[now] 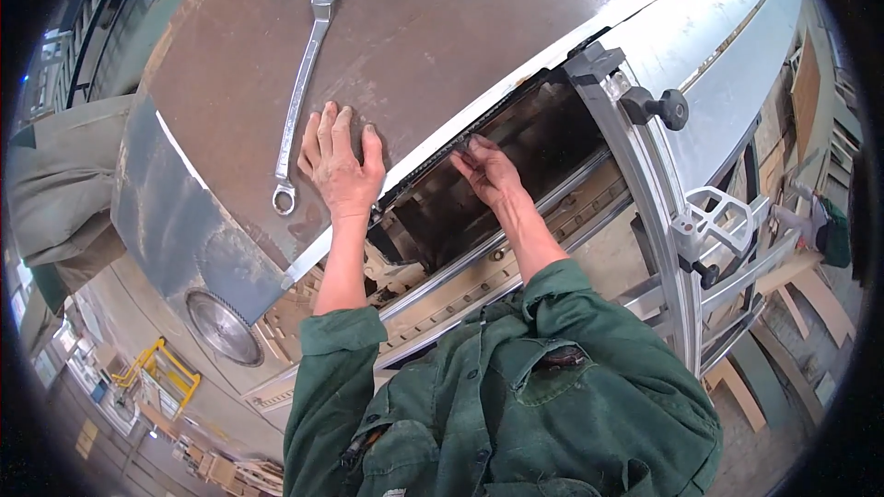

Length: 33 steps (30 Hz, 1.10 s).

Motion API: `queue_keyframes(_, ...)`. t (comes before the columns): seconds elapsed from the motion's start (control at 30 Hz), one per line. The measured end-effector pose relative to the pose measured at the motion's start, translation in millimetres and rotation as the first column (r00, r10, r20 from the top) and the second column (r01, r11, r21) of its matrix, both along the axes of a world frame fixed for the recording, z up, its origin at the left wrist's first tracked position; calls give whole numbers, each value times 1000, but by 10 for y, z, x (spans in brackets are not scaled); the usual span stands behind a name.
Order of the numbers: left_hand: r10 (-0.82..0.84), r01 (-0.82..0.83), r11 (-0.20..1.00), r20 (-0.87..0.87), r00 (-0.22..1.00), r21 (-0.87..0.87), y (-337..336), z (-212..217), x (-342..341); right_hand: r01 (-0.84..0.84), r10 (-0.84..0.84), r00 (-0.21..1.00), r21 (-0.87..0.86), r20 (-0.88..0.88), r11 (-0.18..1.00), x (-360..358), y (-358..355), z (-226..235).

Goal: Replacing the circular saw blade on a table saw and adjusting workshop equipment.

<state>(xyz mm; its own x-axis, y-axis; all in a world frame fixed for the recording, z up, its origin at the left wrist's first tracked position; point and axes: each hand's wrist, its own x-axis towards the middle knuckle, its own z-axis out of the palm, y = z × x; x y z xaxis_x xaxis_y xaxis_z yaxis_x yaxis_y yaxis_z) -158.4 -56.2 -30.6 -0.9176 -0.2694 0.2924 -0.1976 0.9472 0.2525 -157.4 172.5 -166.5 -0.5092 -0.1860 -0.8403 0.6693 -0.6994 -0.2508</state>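
Observation:
My left hand [340,166] lies flat, fingers spread a little, on the brown metal table [433,18] of a large saw machine, close to its edge. Just left of it a long silver ring spanner [302,92] rests on the table. My right hand [486,168] reaches into the dark gap [534,156] beside the table, its fingertips pinched at the table's toothed edge strip [442,143]; what they pinch is too small to make out. Both arms wear green sleeves.
A grey aluminium sliding frame [645,193] with a black knob [665,108] runs along the right. A circular saw blade [221,327] lies low at the left. Wooden offcuts [810,304] and a yellow trolley [161,373] stand on the floor.

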Motion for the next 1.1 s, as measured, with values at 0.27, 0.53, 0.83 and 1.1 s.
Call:
queue_keyframes(0.27,2,-2,1000,-3,1000,6,-16,1,20,-5,11,997,80,-76,997,35,-68,-7)
queue_keyframes(0.53,1,-1,1000,-13,1000,6,-13,9,-2,-121,124,992,-138,19,983,-5,-14,69)
queue_keyframes(0.83,2,-2,1000,-3,1000,19,20,-7,-24,-25,16,997,-118,-79,993,-78,187,-112)
queue_keyframes(1.1,14,-14,1000,9,1000,7,-72,12,50,-495,509,836,-122,203,861,-235,-30,65)
